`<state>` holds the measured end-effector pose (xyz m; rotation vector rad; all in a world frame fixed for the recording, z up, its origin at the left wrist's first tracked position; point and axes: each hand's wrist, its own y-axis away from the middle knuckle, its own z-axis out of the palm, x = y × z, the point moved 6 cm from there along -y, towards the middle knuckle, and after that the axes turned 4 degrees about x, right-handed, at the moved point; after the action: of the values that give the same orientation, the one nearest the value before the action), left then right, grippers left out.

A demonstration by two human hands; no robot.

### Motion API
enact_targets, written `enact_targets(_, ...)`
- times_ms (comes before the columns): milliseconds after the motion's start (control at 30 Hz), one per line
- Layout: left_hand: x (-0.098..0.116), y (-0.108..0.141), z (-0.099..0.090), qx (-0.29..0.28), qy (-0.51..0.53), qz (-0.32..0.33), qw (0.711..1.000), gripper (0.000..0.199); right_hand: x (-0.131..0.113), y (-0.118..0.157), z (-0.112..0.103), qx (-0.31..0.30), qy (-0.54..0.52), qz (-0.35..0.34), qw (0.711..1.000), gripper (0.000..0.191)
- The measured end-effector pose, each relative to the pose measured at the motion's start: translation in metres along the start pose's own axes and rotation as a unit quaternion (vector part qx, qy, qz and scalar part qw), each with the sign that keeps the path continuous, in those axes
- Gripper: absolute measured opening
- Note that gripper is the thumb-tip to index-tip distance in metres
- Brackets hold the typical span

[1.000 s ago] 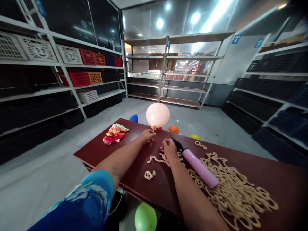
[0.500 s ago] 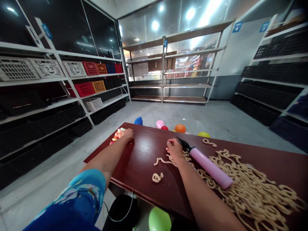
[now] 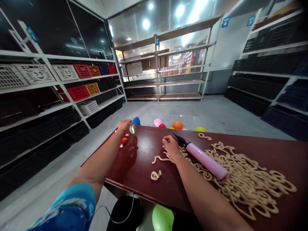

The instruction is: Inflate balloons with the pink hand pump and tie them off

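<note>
My left hand (image 3: 124,125) is raised over the far left part of the table, pinching a limp, pale yellow-green balloon (image 3: 132,127) that hangs from the fingertips. Below it lies a small pile of uninflated balloons (image 3: 124,140), red, orange and pink, partly hidden by the forearm. My right hand (image 3: 171,146) rests at mid-table with its fingers curled together; whether anything is in them is hidden. Right beside it is a pink hand pump (image 3: 207,160) with a black nozzle (image 3: 180,140). The pump lies on a heap of long tan curly strands (image 3: 247,179).
The dark red table (image 3: 144,154) carries a loose tan curl (image 3: 156,175) near its front edge. Inflated balloons, including an orange one (image 3: 177,124), lie on the floor beyond. A green balloon (image 3: 163,218) and a black bucket (image 3: 125,211) are below the front edge. Shelves (image 3: 157,96) line the walls.
My left hand has lifted from the pile of balloons with the pale yellow-green balloon in its fingers. My right hand stays by the pump. The view has shifted slightly.
</note>
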<state>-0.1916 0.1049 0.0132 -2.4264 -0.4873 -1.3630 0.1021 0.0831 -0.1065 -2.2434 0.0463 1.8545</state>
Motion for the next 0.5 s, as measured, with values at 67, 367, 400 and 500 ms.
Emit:
enact_targets(67,0.007,0.015,0.024,-0.025,0.036,0.021,0.999,0.033,-0.006,0.002,0.0,-0.002,-0.014,-0.012,1.0,0.022)
enact_targets(367,0.015,0.1,0.14,-0.276,0.202,0.015,0.94,0.024,-0.053,0.015,-0.008,-0.035,-0.071,-0.176,0.981,0.035)
enact_targets(400,0.014,0.103,0.144,-0.285,0.218,0.003,0.933,0.026,-0.055,0.015,-0.008,-0.03,-0.061,-0.185,0.98,0.031)
enact_targets(500,0.007,0.104,0.146,-0.273,0.315,-0.04,0.908,0.031,-0.054,0.014,-0.01,-0.005,-0.036,-0.194,0.98,0.014)
